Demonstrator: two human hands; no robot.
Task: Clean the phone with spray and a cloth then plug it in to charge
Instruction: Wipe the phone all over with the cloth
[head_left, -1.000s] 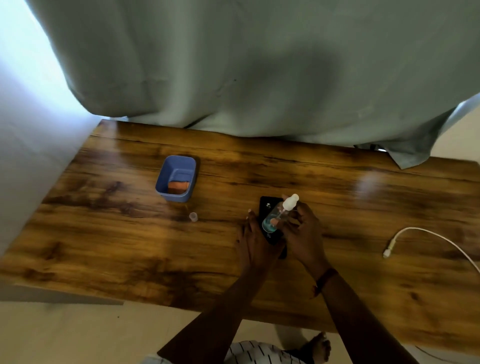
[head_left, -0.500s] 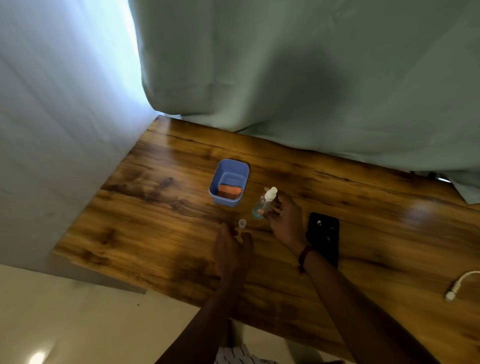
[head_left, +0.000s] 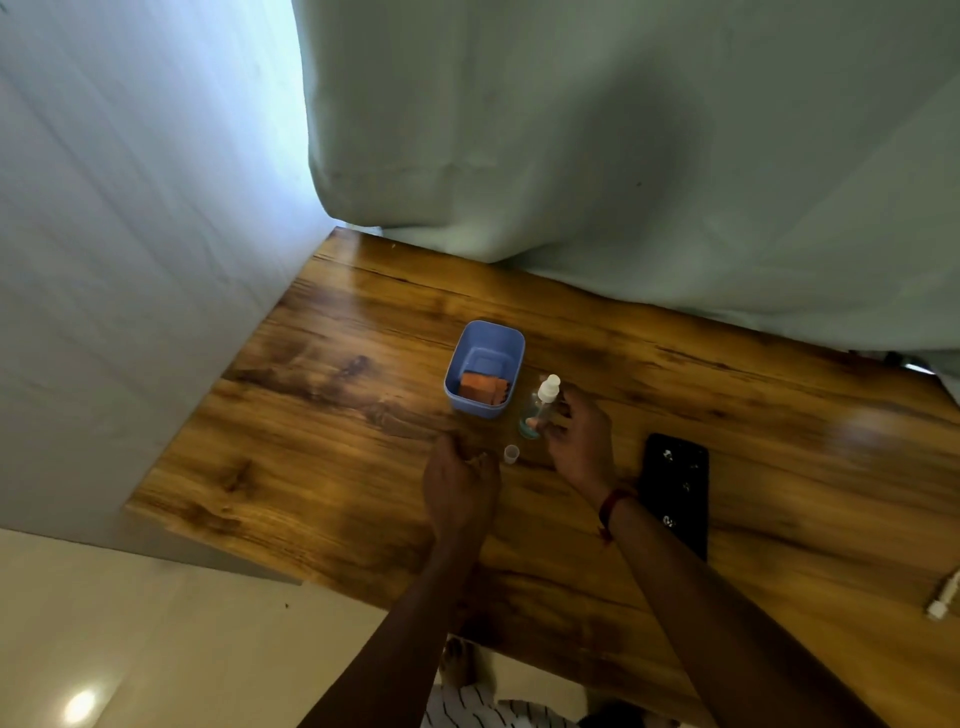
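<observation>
The spray bottle (head_left: 540, 408) stands upright on the counter (head_left: 322, 415), just right of the blue tub (head_left: 485, 332) that holds the orange cloth (head_left: 482, 387). The right hand (head_left: 576, 441) sits at the bottle's right side with fingers loosely spread around its lower body; whether this grip bears on the bottle or has let go cannot be told. The left hand (head_left: 460, 488) hovers low over the counter, grip narrow and holding nothing, its fingertips just left of the small clear cap (head_left: 511, 453). This position suits picking up the cap to refit it.

The phone (head_left: 675, 493) lies flat on the counter, right of the right wrist, with pale droplets showing on its dark face. The wipe step appears not yet done. The white cable plug (head_left: 943, 597) lies at the far right edge, well apart from the phone.
</observation>
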